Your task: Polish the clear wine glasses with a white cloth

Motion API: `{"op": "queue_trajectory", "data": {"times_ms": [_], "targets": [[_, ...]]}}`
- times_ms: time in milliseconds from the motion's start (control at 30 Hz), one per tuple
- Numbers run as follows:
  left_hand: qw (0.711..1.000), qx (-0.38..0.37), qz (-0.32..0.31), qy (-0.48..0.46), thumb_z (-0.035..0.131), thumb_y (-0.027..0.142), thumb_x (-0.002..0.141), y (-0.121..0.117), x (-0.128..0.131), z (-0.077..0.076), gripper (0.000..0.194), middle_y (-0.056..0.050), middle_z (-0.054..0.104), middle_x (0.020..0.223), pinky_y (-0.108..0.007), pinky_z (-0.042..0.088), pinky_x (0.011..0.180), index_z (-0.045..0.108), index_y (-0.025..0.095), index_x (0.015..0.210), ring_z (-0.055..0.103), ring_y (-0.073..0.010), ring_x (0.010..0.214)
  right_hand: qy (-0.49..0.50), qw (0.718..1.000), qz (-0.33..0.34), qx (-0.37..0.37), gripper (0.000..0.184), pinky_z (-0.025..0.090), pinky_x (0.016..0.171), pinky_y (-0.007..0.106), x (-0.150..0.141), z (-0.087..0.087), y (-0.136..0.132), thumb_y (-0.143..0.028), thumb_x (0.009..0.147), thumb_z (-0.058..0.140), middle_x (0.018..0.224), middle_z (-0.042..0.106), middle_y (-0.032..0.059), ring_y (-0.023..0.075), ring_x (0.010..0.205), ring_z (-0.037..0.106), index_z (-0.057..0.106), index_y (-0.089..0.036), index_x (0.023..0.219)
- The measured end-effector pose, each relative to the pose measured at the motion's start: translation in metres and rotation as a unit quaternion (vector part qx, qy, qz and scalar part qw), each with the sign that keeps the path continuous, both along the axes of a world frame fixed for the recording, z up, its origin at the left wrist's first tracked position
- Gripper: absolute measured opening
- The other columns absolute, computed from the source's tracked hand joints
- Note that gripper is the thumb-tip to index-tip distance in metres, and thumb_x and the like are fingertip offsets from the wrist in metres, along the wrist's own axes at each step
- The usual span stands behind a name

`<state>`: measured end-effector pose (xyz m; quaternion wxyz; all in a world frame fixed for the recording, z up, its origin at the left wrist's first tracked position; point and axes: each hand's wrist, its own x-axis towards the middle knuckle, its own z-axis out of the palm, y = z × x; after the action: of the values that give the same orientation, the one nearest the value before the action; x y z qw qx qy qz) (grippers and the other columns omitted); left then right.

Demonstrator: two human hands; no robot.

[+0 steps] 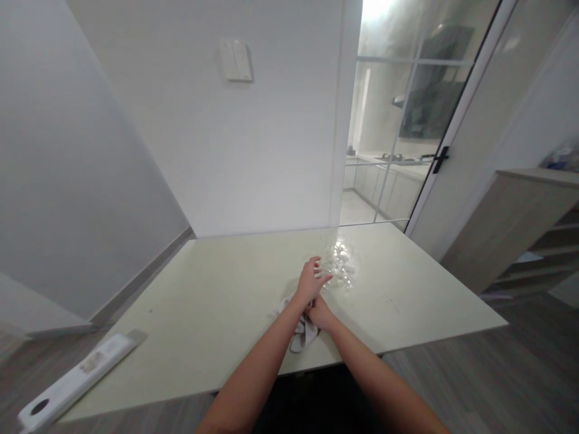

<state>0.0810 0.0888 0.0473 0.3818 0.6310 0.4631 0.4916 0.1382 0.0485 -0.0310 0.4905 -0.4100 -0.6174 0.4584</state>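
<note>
My left hand (311,281) reaches over the table toward a cluster of clear, shiny glass-like pieces (341,263). Its fingers are curved and apart from the thumb, and the nearest clear pieces lie right by the fingertips. Whether it touches one is hard to make out. Beneath my left wrist, my right hand (321,313) is closed on a crumpled light-grey cloth (304,335). The left forearm hides part of the cloth and of the right fingers. Glare blurs the exact shape of the clear pieces.
The pale table (217,301) meets a white wall behind. A white power strip (75,383) lies at the left edge. A glass door with a black handle (439,159) stands at the back right, beside a wooden shelf unit (511,223).
</note>
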Motion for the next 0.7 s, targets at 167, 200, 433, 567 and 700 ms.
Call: {"op": "queue_trajectory", "data": {"times_ms": [167, 200, 433, 567, 700], "targets": [[0.999, -0.013, -0.045, 0.009, 0.077, 0.026, 0.066, 0.004, 0.004, 0.000, 0.061, -0.007, 0.057, 0.104, -0.032, 0.052, 0.074, 0.047, 0.023, 0.119, 0.063, -0.0169, 0.085, 0.012, 1.000, -0.016, 0.001, 0.037, 0.046, 0.094, 0.044, 0.000, 0.005, -0.002, -0.012, 0.066, 0.054, 0.108, 0.067, 0.0105, 0.0260, 0.101, 0.060, 0.060, -0.017, 0.101], [0.999, -0.013, -0.049, 0.002, 0.078, 0.026, 0.066, 0.004, 0.005, -0.001, 0.061, -0.007, 0.058, 0.105, -0.031, 0.052, 0.073, 0.046, 0.023, 0.118, 0.063, -0.0169, 0.086, 0.019, 1.000, -0.012, 0.001, 0.037, 0.046, 0.094, 0.044, 0.001, 0.006, -0.002, -0.012, 0.065, 0.053, 0.108, 0.067, 0.0104, 0.0259, 0.101, 0.060, 0.060, -0.018, 0.102], [0.995, 0.014, 0.011, 0.097, 0.075, 0.045, 0.066, 0.003, 0.011, -0.003, 0.042, 0.000, 0.056, 0.082, -0.028, 0.046, 0.064, 0.045, 0.020, 0.083, 0.060, -0.0144, 0.071, 0.028, 0.999, 0.020, 0.009, 0.027, 0.048, 0.092, 0.044, 0.002, 0.004, 0.001, -0.018, 0.068, 0.051, 0.095, 0.070, 0.0090, 0.0238, 0.092, 0.062, 0.062, -0.018, 0.092], [0.993, 0.018, -0.002, 0.113, 0.072, 0.048, 0.069, 0.000, 0.011, -0.001, 0.040, 0.001, 0.056, 0.078, -0.027, 0.044, 0.063, 0.044, 0.020, 0.081, 0.060, -0.0148, 0.071, 0.026, 1.000, 0.009, 0.014, 0.028, 0.048, 0.091, 0.044, 0.002, 0.000, 0.003, -0.019, 0.068, 0.051, 0.097, 0.069, 0.0097, 0.0243, 0.092, 0.062, 0.062, -0.018, 0.093], [0.994, -0.004, -0.012, 0.104, 0.072, 0.047, 0.070, 0.000, 0.011, 0.001, 0.039, -0.001, 0.060, 0.080, -0.026, 0.045, 0.062, 0.047, 0.020, 0.084, 0.062, -0.0161, 0.074, 0.021, 1.000, 0.007, 0.011, 0.029, 0.049, 0.090, 0.044, 0.002, 0.000, 0.002, -0.018, 0.066, 0.049, 0.095, 0.070, 0.0097, 0.0248, 0.091, 0.062, 0.063, -0.018, 0.091]]}}
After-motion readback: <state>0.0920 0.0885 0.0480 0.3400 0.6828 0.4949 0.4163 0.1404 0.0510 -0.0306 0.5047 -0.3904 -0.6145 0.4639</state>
